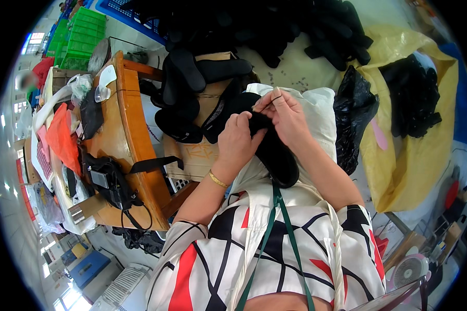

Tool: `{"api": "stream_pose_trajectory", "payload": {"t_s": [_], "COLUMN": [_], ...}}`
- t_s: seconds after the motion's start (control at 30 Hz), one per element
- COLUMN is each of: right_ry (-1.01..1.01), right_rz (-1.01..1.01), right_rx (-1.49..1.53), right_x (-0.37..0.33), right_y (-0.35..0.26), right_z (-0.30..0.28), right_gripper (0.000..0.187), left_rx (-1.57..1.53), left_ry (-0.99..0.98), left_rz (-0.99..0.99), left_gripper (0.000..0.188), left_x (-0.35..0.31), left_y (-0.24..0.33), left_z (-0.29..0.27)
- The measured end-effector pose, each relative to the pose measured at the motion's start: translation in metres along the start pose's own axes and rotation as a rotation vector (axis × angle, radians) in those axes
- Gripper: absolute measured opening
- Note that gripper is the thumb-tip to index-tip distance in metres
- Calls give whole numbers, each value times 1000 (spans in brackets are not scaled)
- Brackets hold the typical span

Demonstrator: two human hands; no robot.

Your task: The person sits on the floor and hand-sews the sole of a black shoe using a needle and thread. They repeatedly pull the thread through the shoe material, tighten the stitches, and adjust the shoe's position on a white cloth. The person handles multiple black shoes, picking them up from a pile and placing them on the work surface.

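Observation:
A black shoe (278, 161) rests in my lap on a white cloth (316, 111), its rounded end toward me. My left hand (236, 139) is closed on the shoe's upper edge, with the thumb pressed against the black material. My right hand (288, 118) pinches a thin dark strand between thumb and forefinger, just above the shoe. Whether the strand is thread or a slim tool, I cannot tell. Other black shoes (179, 124) lie close by on the left, on a cardboard box (197, 153).
A large pile of black shoe parts (233, 23) spreads at the far side. To the right are a black plastic bag (350, 119) and a yellow sack (399, 181) with black pieces inside. On the left stands a wooden table (127, 124) with a black bag (109, 179) and its strap.

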State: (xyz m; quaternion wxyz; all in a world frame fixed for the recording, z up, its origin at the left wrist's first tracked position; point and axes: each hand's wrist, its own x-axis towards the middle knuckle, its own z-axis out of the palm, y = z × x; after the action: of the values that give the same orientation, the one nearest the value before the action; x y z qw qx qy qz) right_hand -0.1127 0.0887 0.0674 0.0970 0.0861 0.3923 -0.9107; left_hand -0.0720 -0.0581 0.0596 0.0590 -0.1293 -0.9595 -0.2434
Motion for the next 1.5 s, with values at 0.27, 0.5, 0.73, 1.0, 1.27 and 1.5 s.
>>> {"api": "stream_pose_trajectory", "payload": {"t_s": [0.27, 0.5, 0.73, 1.0, 1.27, 1.5], "right_ry": [-91, -132, 7, 26, 108, 96], "right_rz": [-176, -441, -499, -315, -282, -829], "right_rx": [-259, -334, -453, -540, -800, -1429], "right_x": [-40, -58, -98, -155, -137, -113], "right_y": [-24, -54, -49, -40, -43, -81], "right_z": [25, 43, 7, -29, -62, -59], "right_gripper": [29, 10, 31, 33, 6, 13], "left_rx": [16, 17, -214, -296, -364, -447], "left_ry": [78, 139, -101, -437, -577, -523], "left_rz": [214, 553, 838, 764, 509, 48], "left_gripper": [43, 36, 35, 42, 36, 17], "left_x": [26, 70, 81, 15, 14, 27], "left_y": [-9, -19, 26, 29, 30, 42], "left_z": [0, -9, -16, 25, 37, -9]}}
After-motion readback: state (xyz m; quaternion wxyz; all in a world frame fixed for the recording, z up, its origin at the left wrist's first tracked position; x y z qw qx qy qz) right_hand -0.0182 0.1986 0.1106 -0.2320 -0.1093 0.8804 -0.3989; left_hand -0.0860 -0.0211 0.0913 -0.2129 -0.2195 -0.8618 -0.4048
